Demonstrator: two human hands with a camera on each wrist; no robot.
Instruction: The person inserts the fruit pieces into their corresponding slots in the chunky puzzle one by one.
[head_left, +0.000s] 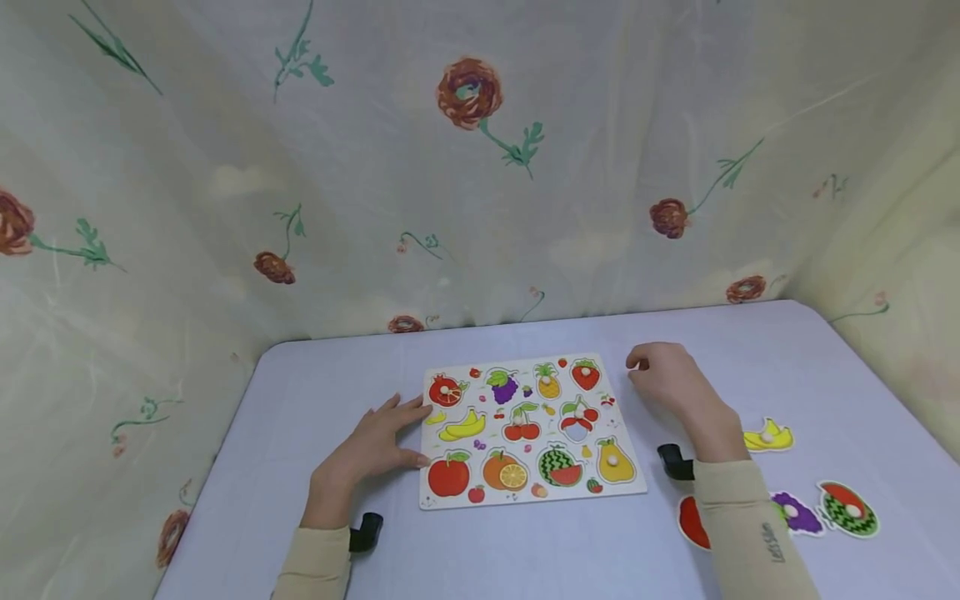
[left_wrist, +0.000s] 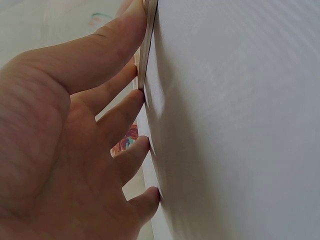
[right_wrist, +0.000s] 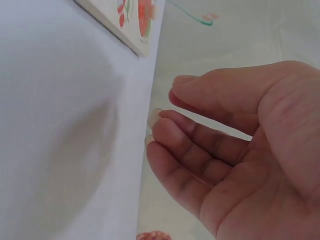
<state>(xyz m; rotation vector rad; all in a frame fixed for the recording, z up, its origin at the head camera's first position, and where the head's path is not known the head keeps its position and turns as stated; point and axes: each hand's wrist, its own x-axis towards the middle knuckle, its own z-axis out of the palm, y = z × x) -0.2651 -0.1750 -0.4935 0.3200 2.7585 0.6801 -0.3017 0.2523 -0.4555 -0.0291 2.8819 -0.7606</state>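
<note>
The spread fingers of the left hand point(head_left: 373, 446) are rested against the left side of the fruit puzzle board point(head_left: 551, 427), which is placed mid-worktop point(head_left: 555, 550), toward the far edge. The right hand point(head_left: 666, 379) is held right of the board, fingers loosely curled, nothing gripped. Nearer the worktop's right edge, a banana piece point(head_left: 780, 439), grape piece point(head_left: 804, 517), watermelon piece point(head_left: 847, 510) and partly hidden red piece point(head_left: 692, 525) are scattered.

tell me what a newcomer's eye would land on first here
Probably the colorful fruit puzzle board on the table, the left hand touching its left edge. Next might come the loose pieces around the right sleeve, such as the watermelon piece. Behind, the big red flower high on the backdrop cloth also stands out.
</note>
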